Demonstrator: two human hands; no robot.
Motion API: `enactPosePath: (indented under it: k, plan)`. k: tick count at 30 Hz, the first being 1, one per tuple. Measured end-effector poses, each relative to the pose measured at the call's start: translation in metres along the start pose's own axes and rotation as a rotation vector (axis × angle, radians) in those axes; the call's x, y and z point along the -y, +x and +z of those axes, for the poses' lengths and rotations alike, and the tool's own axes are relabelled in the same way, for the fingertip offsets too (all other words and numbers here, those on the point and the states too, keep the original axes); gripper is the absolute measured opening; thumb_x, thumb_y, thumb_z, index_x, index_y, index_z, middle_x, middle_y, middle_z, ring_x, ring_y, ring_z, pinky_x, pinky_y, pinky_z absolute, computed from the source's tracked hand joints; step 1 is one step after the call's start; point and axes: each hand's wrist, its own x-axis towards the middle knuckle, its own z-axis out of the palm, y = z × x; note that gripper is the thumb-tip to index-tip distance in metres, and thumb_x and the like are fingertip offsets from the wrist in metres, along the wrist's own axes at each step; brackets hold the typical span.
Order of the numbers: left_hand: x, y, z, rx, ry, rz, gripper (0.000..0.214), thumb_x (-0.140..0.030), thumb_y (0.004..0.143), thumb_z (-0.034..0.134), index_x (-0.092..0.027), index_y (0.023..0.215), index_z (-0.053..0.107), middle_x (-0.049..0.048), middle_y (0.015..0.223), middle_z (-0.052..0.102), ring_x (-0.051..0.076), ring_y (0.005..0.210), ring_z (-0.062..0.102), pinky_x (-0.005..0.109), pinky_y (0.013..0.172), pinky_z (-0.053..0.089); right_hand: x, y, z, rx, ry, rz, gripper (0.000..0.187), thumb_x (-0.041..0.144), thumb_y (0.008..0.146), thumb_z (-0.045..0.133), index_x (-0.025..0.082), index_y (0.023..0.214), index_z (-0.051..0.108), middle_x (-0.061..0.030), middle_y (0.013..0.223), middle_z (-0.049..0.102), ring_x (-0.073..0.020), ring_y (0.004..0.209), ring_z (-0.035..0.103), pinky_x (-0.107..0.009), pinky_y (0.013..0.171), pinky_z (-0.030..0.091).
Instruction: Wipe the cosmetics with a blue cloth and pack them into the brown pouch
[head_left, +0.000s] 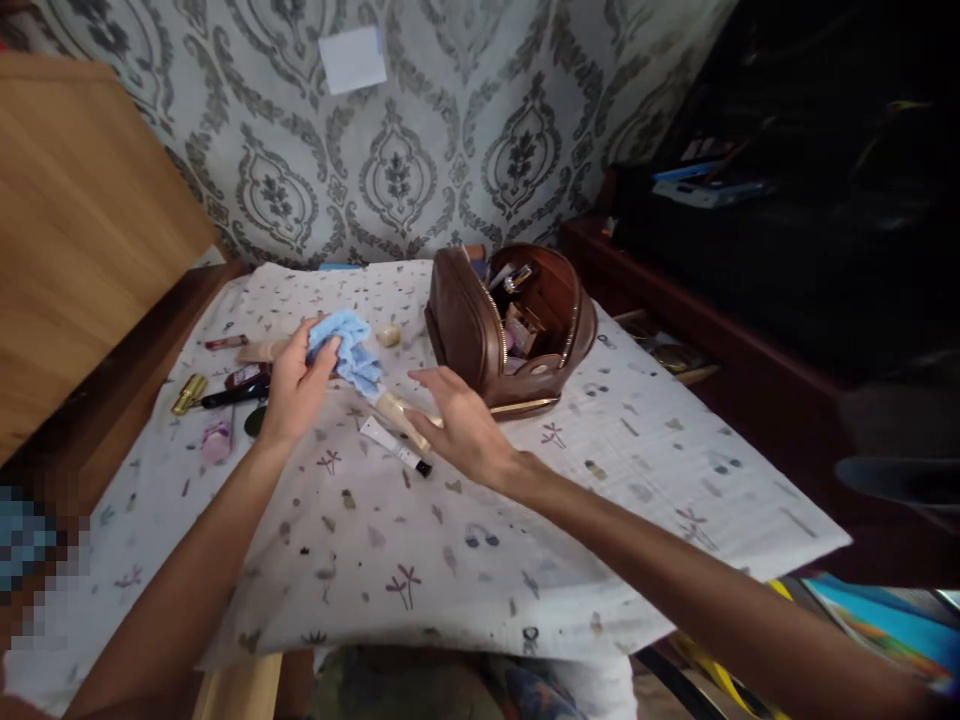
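Observation:
My left hand [295,385] is closed on a crumpled light blue cloth [346,352], held above a white patterned sheet [465,540] spread over a table. A beige tube [400,412] pokes out from under the cloth. My right hand [463,420] hovers flat with fingers spread, just right of that tube and above a small white tube with a black cap [395,446]. An open brown leather cosmetic bag [510,322] filled with small items stands just behind my right hand.
Several cosmetics lie at the left of the sheet: a gold lipstick [188,393], a dark pencil [234,396], a pink bottle [217,440]. A wooden panel [82,230] rises at the left. A dark shelf [750,250] with clutter stands at the right.

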Motion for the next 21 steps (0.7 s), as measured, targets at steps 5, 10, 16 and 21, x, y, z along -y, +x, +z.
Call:
enactPosePath:
  k: [5,10,16,21]
  plan:
    - [0.039,-0.018,-0.001,0.049,0.044,-0.095,0.035,-0.039,0.094,0.054,-0.017,0.12,0.063,0.0068,0.107,0.073,0.02,0.091,0.068,0.03,0.084,0.056,-0.01,0.0,0.044,0.167,-0.411,0.171,0.043,0.035,0.09,0.066,0.007,0.123,0.06,-0.019,0.124,0.06,-0.032,0.117,0.054,-0.042,0.101,0.044]
    - [0.051,-0.037,0.013,0.302,0.12,0.029,0.041,-0.036,0.099,0.047,-0.019,0.135,0.056,0.0126,0.133,0.061,0.024,0.121,0.059,0.037,0.101,0.05,-0.015,0.003,0.052,0.171,-0.427,0.181,0.04,0.036,0.093,0.063,0.009,0.122,0.062,-0.0164,0.12,0.063,-0.0292,0.115,0.055,-0.038,0.1,0.043]
    - [0.069,-0.039,0.027,0.475,0.218,0.118,0.042,-0.033,0.1,0.044,-0.02,0.14,0.051,0.0131,0.137,0.058,0.025,0.128,0.055,0.043,0.109,0.043,-0.032,0.004,0.056,0.131,-0.266,0.139,0.038,0.033,0.09,0.066,0.011,0.121,0.064,-0.0135,0.113,0.066,-0.027,0.113,0.058,-0.037,0.101,0.045]
    - [0.07,-0.037,0.021,0.321,0.202,0.056,0.035,-0.033,0.099,0.045,-0.016,0.126,0.059,0.0114,0.123,0.067,0.025,0.116,0.062,0.039,0.102,0.048,-0.034,-0.004,0.048,0.007,-0.176,0.039,0.037,0.026,0.095,0.057,0.015,0.13,0.061,-0.0163,0.132,0.057,-0.0268,0.122,0.054,-0.04,0.105,0.044]
